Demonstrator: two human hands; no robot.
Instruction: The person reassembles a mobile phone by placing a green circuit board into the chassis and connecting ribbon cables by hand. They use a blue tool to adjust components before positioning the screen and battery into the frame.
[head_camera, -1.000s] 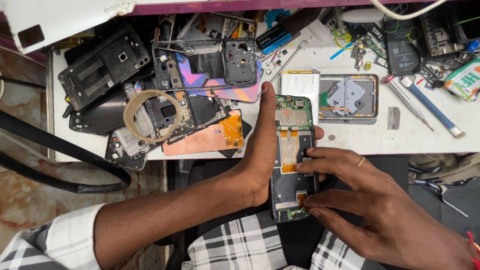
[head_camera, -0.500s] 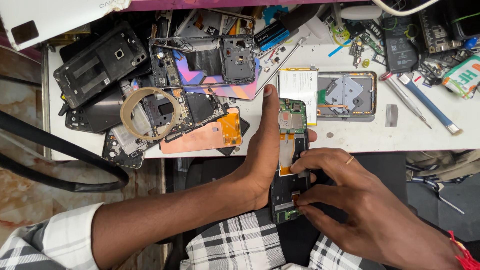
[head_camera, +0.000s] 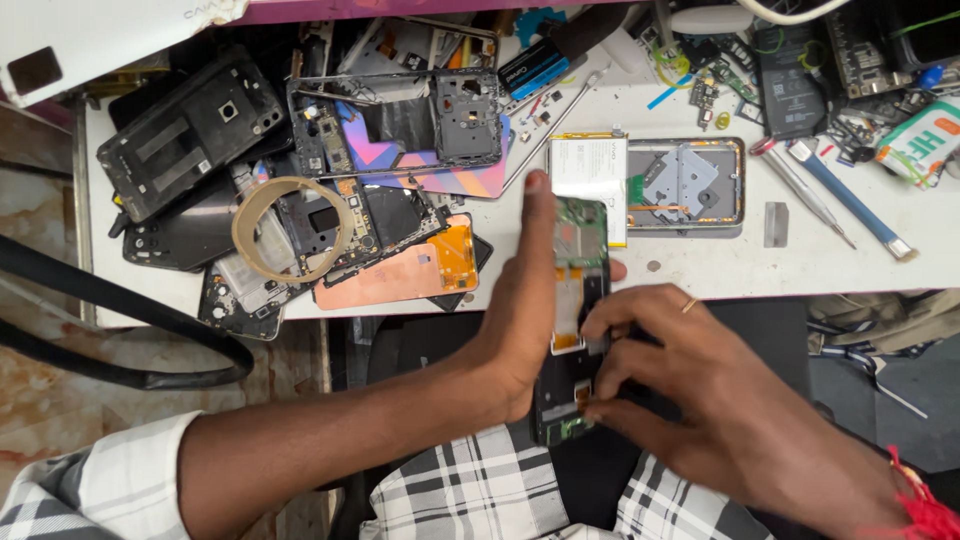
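Since half a second back our right hand (head_camera: 720, 400) has slid a bit lower along the opened phone with the green circuit board and orange flex strip (head_camera: 572, 320), fingertips now curled and pinching at its bottom end. Our left hand (head_camera: 520, 310) cradles that phone from the left side, fingers closed round its edge and index finger stretched up along it past the table's rim. So the phone sits between both hands, half over the white worktable (head_camera: 700, 270), half over our lap.

Package-wise: a green and white box (head_camera: 925, 140) lies at the far right edge, a small blue rectangular pack (head_camera: 535, 65) sits top centre, and a white labelled battery (head_camera: 588, 175) rests just above the phone's top end, beside a grey open phone frame (head_camera: 690, 185). A ring of tan tape (head_camera: 290, 228) lies left on the black back covers (head_camera: 190, 130).
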